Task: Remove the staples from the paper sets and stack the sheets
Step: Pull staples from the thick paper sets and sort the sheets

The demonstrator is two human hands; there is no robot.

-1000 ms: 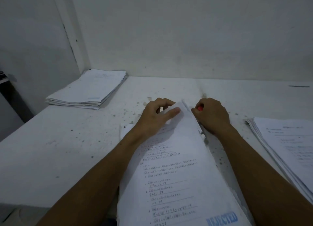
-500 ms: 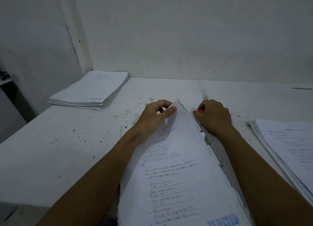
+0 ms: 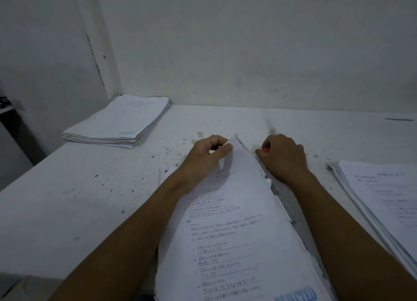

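Left hand (image 3: 203,159) pinches the raised far corner of the paper set (image 3: 234,228), thumb on top. Right hand (image 3: 283,158), just beside that corner on the table (image 3: 90,199), is curled around a small red tool (image 3: 266,150).

Dim room; white speckled table (image 3: 94,201) set into corner of bare white walls (image 3: 248,47), dark furniture (image 3: 15,138) left of table.
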